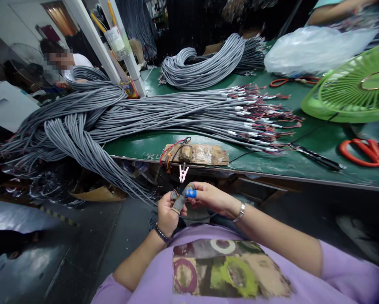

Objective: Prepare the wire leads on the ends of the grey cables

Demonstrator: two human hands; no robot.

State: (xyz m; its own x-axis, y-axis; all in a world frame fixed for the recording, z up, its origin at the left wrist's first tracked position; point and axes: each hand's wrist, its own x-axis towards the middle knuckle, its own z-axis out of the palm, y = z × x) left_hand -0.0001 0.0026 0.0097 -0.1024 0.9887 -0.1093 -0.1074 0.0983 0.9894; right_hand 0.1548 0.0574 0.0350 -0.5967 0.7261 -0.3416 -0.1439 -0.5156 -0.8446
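Note:
My left hand point(168, 214) and my right hand point(207, 197) meet in front of my lap, just below the bench edge. Both are closed, fingertips pinched together around the thin coloured wires point(176, 192) of a cable end. Grey wrappings cover some fingertips, and blue tape is wound round my right thumb. Where the fingers overlap, much of the wires is hidden. A dark cable point(196, 218) passes beneath my right hand. Just above the hands, a pale pink clip point(183, 173) sticks out from a wooden block point(205, 154) at the bench edge.
Long grey cables point(164, 110) with stripped ends lie across the green bench point(139, 145), some drooping over its edge. Behind is a coiled bundle point(208, 67). At right are tweezers point(319, 158), orange-handled scissors point(366, 151), a green fan point(357, 86) and a plastic bag point(312, 50). Other people sit nearby.

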